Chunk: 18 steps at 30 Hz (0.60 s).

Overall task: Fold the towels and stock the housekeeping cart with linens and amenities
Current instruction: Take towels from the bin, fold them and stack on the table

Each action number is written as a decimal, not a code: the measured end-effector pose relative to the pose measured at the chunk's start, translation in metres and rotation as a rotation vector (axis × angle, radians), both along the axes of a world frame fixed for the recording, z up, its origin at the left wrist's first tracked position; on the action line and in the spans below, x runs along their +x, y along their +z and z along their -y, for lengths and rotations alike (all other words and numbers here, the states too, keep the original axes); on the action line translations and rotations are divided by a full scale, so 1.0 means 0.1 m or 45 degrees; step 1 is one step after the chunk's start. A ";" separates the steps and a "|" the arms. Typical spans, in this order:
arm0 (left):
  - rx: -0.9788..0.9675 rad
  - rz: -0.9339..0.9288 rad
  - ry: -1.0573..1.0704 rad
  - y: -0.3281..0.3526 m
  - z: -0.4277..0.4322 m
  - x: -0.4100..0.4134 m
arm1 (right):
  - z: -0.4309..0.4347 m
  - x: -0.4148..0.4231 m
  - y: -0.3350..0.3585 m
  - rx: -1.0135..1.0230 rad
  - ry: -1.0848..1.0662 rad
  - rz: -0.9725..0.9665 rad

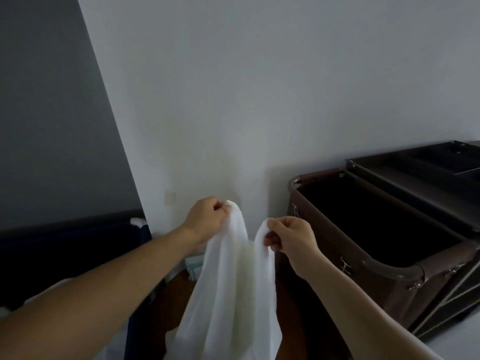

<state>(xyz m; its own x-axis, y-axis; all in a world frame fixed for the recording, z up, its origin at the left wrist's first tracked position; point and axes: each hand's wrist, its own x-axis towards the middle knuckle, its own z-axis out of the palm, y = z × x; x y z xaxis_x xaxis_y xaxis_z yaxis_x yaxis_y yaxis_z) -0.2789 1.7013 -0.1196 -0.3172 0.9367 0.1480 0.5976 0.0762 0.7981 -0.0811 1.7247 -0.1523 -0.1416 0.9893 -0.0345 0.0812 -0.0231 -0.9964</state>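
a white towel (233, 287) is held up in the air before a pale wall (259, 100), taken at its top edge by both grips. the left grip (207, 219) is closed in a fist round one corner. the right grip (288, 237) is curled on the other, with the cloth pinched between thumb and fingers. the two corners are held near one another but apart, and the cloth hangs between the forearms, out of the bottom of the view (its lower edge is not seen). the cart (324, 242) stands just to the right, with its dark bag open; what lies in its top tray (420, 165) cannot be told in the dim light. the step in hand is judged to be the first fold of this towel, so stocking is not yet begun with it. next, the corners would need to be brought together and matched edge to edge, neither pinch being let go, before a second halving.
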 end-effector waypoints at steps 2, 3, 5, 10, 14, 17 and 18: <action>0.081 -0.052 -0.064 -0.03 0.07 0.19 | 0.01 -0.13 0.05 0.018 0.000 0.000; 0.112 -0.051 -0.089 -0.05 0.09 0.26 | 0.01 -0.18 0.08 0.021 -0.001 0.000; 0.146 -0.056 -0.128 -0.07 0.14 0.36 | 0.02 -0.25 0.11 0.008 -0.015 0.012; 0.255 -0.176 -0.189 -0.11 0.20 0.39 | 0.03 -0.27 0.15 -0.108 -0.045 -0.019; 0.263 -0.218 -0.286 -0.16 0.24 0.37 | 0.05 -0.23 0.19 -0.153 -0.024 -0.057; 0.249 -0.250 -0.332 -0.20 0.25 0.32 | 0.06 -0.22 0.22 -0.204 0.017 -0.112; 0.245 -0.273 -0.341 -0.20 0.25 0.31 | 0.07 -0.22 0.24 -0.241 0.034 -0.124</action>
<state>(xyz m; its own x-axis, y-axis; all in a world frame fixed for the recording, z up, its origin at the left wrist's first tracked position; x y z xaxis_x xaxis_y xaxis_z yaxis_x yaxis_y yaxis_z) -0.2480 1.6764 -0.1400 -0.0078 0.9309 0.3653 0.7310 -0.2440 0.6373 -0.1030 1.7176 -0.1286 -0.1798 0.9624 -0.2038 -0.0125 -0.2094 -0.9777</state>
